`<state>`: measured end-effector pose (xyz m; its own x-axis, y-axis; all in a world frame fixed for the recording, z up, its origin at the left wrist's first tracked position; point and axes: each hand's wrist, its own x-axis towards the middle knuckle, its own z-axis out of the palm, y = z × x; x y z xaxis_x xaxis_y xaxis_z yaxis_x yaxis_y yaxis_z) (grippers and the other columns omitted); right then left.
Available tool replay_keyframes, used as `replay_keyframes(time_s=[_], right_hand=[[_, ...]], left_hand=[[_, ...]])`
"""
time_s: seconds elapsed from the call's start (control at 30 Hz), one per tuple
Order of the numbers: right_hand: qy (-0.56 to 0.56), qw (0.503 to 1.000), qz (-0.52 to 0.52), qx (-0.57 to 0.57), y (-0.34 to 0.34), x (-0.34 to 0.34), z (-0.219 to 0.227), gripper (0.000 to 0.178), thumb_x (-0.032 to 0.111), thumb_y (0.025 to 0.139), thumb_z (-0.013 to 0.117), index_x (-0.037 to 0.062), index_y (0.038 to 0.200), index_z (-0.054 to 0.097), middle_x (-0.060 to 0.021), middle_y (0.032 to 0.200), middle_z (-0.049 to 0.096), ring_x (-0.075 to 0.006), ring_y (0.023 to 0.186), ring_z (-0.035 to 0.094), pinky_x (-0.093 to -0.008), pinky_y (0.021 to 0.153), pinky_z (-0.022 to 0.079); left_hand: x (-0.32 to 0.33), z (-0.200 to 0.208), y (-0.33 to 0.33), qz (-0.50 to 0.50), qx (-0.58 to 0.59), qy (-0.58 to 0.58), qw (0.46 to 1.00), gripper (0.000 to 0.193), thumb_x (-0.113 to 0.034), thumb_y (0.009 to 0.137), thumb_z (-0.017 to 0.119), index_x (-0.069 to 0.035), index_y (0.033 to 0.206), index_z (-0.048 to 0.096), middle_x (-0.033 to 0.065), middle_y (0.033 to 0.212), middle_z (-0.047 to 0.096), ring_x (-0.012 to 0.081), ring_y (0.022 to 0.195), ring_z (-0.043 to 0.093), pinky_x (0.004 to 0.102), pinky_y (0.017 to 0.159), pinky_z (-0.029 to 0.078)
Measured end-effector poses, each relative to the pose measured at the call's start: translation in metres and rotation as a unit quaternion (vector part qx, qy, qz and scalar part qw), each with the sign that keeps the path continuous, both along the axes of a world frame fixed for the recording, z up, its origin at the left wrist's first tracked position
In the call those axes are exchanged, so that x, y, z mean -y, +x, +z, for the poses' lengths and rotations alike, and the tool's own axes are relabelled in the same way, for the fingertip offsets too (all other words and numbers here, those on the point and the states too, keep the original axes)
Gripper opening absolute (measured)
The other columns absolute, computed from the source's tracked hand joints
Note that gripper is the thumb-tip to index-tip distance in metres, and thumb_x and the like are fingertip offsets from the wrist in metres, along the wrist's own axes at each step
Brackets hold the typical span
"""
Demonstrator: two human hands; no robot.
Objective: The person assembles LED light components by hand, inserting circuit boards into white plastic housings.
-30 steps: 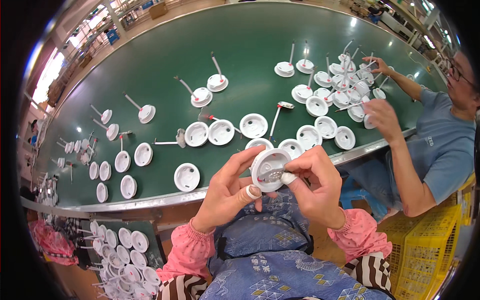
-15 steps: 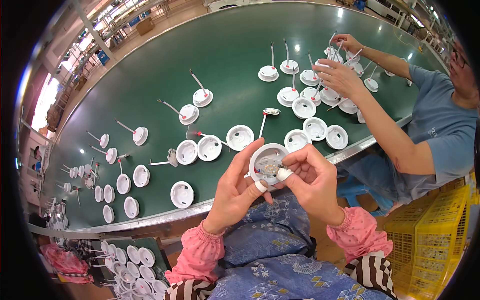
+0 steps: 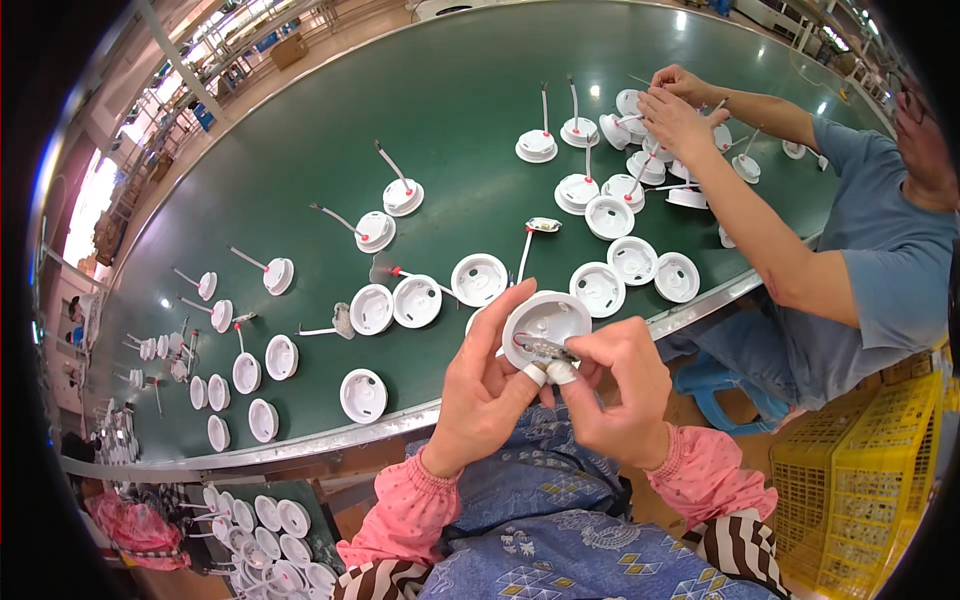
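Note:
My left hand [image 3: 478, 398] grips a white round cup-shaped light housing [image 3: 556, 316] by its side, its hollow side facing up. At the near rim, my right hand [image 3: 622, 390] pinches a small dark circuit board [image 3: 541, 349] with fine wires. Both thumbs wear white wraps and meet beside that board. How far the board sits inside the housing is partly hidden by my fingers. Just beyond my hands stands another white housing [image 3: 479, 279], and a loose board on a white cable [image 3: 544, 225] lies farther off.
Many white housings, some with upright cables [image 3: 403, 197], stand across the green table [image 3: 330, 150]. At the right, a co-worker's hands [image 3: 685, 125] handle a cluster of them. Yellow crates [image 3: 850, 480] stand at lower right; more housings [image 3: 285, 570] are heaped at lower left.
The small board has risen and tilted at the housing's near rim, and the round yellowish pattern inside no longer shows. My right thumb moved left to my left thumb. The co-worker's cluster shifted.

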<state>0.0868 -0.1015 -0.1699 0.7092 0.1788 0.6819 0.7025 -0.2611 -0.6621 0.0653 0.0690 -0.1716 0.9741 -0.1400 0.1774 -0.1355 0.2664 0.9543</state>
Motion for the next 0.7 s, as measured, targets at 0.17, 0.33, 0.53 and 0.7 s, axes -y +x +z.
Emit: replay_keyframes(time_s=[0.17,0.33,0.53,0.7], right_hand=[[-0.020,0.997,-0.036,0.071,-0.005,-0.005,-0.006,0.038,-0.008,0.072,0.076,0.0020,0.107,0.066,-0.0099,0.090,0.060,-0.0228,0.065,0.064,-0.0320,0.053,0.052],[-0.056,0.993,-0.061,0.089,-0.011,-0.010,-0.006,0.037,-0.008,0.070,0.075,0.0018,0.105,0.066,-0.0092,0.087,0.058,-0.0242,0.064,0.063,-0.0342,0.052,0.050],[-0.029,0.997,-0.052,0.049,-0.010,-0.018,-0.002,0.032,-0.011,0.071,0.072,-0.0002,0.100,0.065,-0.0102,0.086,0.057,-0.0236,0.062,0.061,-0.0325,0.051,0.049],[-0.011,0.999,-0.031,0.021,-0.009,-0.023,0.004,0.028,-0.013,0.072,0.069,-0.0010,0.097,0.065,-0.0111,0.084,0.057,-0.0229,0.061,0.060,-0.0318,0.051,0.049]], left_hand=[[0.002,0.006,-0.007,0.022,0.027,0.034,0.999,0.068,0.010,0.095,0.056,0.001,0.157,0.031,0.0148,0.138,0.052,0.0173,0.108,0.062,0.0286,0.076,0.058],[0.001,0.003,-0.012,0.043,0.026,0.040,0.998,0.063,0.009,0.096,0.054,0.001,0.156,0.033,0.0145,0.136,0.054,0.0168,0.106,0.063,0.0284,0.074,0.058],[0.003,0.001,-0.016,0.072,0.016,0.033,0.997,0.052,-0.002,0.103,0.054,0.001,0.153,0.037,0.0128,0.135,0.055,0.0158,0.102,0.064,0.0261,0.064,0.059],[0.004,0.000,-0.021,0.118,0.034,0.038,0.992,0.046,-0.006,0.105,0.053,0.000,0.149,0.042,0.0130,0.132,0.058,0.0142,0.096,0.066,0.0239,0.058,0.058]])
